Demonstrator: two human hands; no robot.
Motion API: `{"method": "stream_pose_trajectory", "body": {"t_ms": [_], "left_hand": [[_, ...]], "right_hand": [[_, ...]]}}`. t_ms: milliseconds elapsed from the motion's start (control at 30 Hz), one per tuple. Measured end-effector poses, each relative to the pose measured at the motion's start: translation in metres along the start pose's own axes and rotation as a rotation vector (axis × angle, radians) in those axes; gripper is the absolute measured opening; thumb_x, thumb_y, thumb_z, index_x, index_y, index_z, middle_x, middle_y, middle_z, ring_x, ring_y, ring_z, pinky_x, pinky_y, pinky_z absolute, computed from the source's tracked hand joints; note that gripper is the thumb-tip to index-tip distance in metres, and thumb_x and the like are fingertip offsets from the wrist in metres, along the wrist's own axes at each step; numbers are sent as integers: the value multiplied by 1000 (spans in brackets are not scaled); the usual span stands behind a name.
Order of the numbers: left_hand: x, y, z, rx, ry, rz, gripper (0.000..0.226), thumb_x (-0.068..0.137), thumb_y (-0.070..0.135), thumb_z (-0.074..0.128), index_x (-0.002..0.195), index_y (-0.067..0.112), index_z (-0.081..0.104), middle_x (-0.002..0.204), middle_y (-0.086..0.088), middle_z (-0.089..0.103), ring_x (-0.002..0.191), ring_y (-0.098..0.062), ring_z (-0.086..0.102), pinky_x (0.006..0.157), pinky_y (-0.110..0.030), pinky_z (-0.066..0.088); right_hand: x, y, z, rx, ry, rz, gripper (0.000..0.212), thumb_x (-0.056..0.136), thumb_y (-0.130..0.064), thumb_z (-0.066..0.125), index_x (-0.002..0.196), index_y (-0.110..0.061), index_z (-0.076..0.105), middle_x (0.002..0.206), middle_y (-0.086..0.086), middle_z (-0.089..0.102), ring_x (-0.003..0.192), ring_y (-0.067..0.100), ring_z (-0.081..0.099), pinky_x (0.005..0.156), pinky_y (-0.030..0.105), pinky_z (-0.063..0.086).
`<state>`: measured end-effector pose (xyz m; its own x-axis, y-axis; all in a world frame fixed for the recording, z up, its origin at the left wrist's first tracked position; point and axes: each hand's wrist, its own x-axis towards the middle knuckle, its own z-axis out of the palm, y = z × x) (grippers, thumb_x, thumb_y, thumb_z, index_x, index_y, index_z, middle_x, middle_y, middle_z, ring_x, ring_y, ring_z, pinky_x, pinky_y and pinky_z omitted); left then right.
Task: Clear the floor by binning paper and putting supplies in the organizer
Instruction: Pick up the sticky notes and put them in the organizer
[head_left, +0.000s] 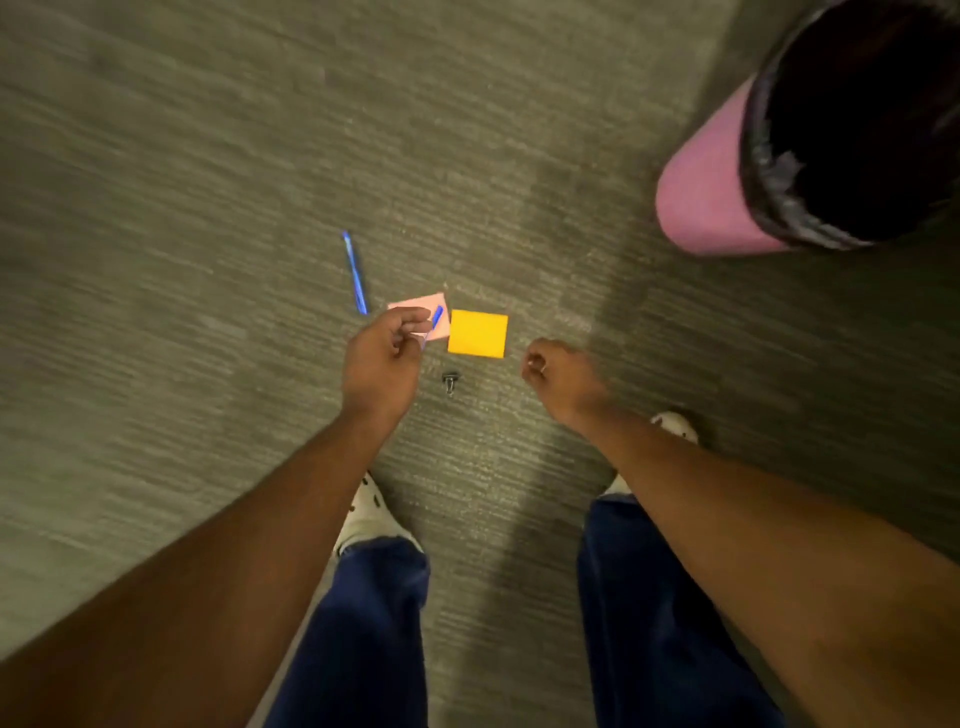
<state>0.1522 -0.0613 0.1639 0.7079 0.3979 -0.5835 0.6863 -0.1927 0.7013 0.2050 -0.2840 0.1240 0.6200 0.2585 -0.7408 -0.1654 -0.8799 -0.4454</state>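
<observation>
Now: 2 pens (355, 272), 2 notes (477, 334), 1 clip (450, 381).

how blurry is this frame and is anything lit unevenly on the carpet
Head view: motion blur streaks the grey-green carpet, worst toward the left edge; the orange sticky note and blue pen stay fairly crisp. A paler band of light runs up the carpet between the legs. The pink bin bulges at the wide-angle corner, its black-lined inside unreadably dark.
</observation>
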Motion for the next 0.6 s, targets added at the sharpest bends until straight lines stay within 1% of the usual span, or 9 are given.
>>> {"method": "stream_pose_trajectory", "body": {"t_ms": [67, 133, 267, 367, 433, 500, 533, 567, 600], "left_hand": [[12, -42, 5, 45, -5, -7, 29, 95, -6, 57, 118, 5, 72, 119, -12, 75, 108, -25, 71, 94, -39, 56], [21, -75, 8, 117, 9, 7, 26, 98, 1, 58, 117, 8, 73, 114, -8, 77, 100, -22, 72, 85, -28, 55], [37, -113, 15, 143, 47, 31, 19, 101, 11, 60, 113, 15, 75, 101, 4, 75, 88, -10, 70, 78, -21, 54], [45, -130, 20, 135, 27, 13, 18, 102, 15, 60, 115, 16, 73, 96, 7, 71, 76, 7, 63, 68, -6, 47], [48, -135, 24, 143, 6, 20, 18, 101, 16, 62, 115, 16, 72, 96, 6, 72, 75, 9, 63, 65, -5, 46], [51, -135, 27, 173, -3, 36, 19, 99, 21, 64, 116, 17, 72, 101, 4, 75, 79, 3, 66, 66, -10, 48], [53, -134, 29, 196, -1, 48, 20, 98, 23, 66, 116, 18, 72, 103, 3, 76, 82, -2, 68, 67, -10, 49], [55, -131, 30, 222, 1, 60, 20, 97, 23, 68, 116, 19, 72, 105, 3, 77, 83, -3, 68, 68, -11, 50], [56, -129, 32, 237, -1, 68, 20, 95, 21, 70, 115, 20, 72, 107, 2, 77, 84, -4, 68, 71, -13, 52]], "right_hand": [[36, 6, 28, -106, -23, -40, 16, 98, -13, 62, 111, -6, 69, 116, 16, 69, 107, 33, 65, 85, 33, 49], [70, 8, 49, -179, -10, -73, 27, 95, -12, 66, 122, -6, 67, 125, 18, 66, 115, 35, 62, 95, 37, 51], [129, 5, 73, -309, 74, -63, 57, 91, -14, 75, 142, -9, 50, 149, 18, 45, 138, 37, 44, 111, 42, 44], [163, 5, 81, -373, 113, -66, 69, 83, -13, 83, 142, -6, 48, 148, 20, 44, 137, 41, 43, 110, 46, 44], [174, 8, 82, -403, 105, -58, 61, 79, -14, 86, 131, -5, 57, 141, 22, 50, 133, 41, 45, 106, 44, 45], [178, 12, 82, -415, 95, -77, 33, 80, -12, 83, 109, -6, 69, 132, 22, 57, 127, 41, 48, 102, 37, 44], [176, 14, 82, -419, 99, -84, 21, 82, -7, 78, 101, -6, 71, 129, 21, 58, 125, 40, 50, 97, 34, 44], [173, 17, 80, -410, 104, -96, 18, 83, -3, 75, 99, -6, 71, 128, 20, 58, 124, 39, 51, 92, 33, 46], [172, 20, 79, -384, 93, -102, 24, 81, -2, 76, 105, -5, 69, 130, 20, 56, 124, 39, 51, 91, 35, 47]]}}
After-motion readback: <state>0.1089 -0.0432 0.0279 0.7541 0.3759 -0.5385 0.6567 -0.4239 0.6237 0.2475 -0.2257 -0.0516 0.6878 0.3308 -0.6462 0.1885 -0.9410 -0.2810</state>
